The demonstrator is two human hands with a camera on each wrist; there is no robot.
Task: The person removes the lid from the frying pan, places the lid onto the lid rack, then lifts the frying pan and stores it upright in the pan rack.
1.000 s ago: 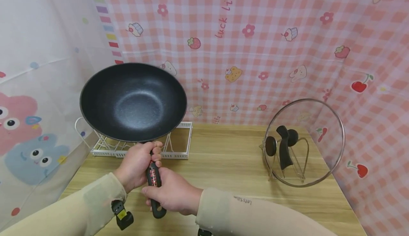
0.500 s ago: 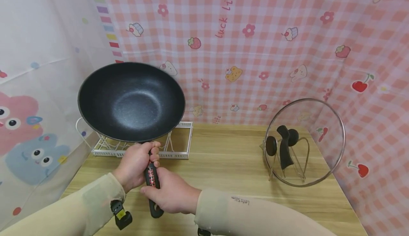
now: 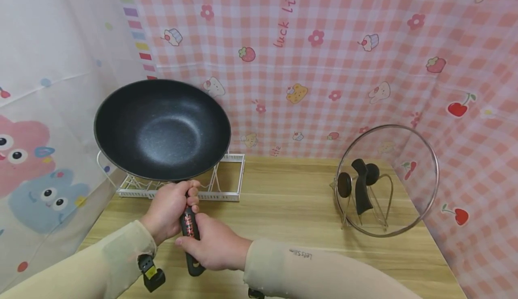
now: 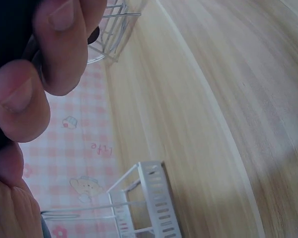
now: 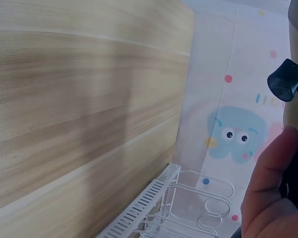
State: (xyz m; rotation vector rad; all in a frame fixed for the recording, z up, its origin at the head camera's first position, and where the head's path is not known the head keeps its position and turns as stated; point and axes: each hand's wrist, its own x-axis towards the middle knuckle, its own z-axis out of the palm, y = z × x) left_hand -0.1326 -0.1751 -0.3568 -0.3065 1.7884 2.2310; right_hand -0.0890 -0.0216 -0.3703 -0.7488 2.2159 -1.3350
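Note:
A black wok (image 3: 166,132) is held up over a white wire dish rack (image 3: 220,196), its dark inside facing me. My left hand (image 3: 167,211) grips the handle close to the pan. Further down the same handle (image 3: 189,227), my right hand (image 3: 220,245) holds on with its thumb across it. In the left wrist view, curled fingertips (image 4: 20,99) wrap the dark handle. The right wrist view catches the right thumb (image 5: 275,168) against the handle. The pan hides much of the rack; whether they touch I cannot tell.
At the right, a glass lid (image 3: 435,168) with a metal rim and black handle leans in a wire stand (image 3: 389,195). The wooden table (image 3: 283,200) is bordered by a pink checked curtain (image 3: 307,69) behind and a white printed curtain (image 3: 52,96) at left.
The wok has shifted slightly left, and its handle's lower end has moved left with both hands. Both hands keep their hold; the rack and lid stay put.

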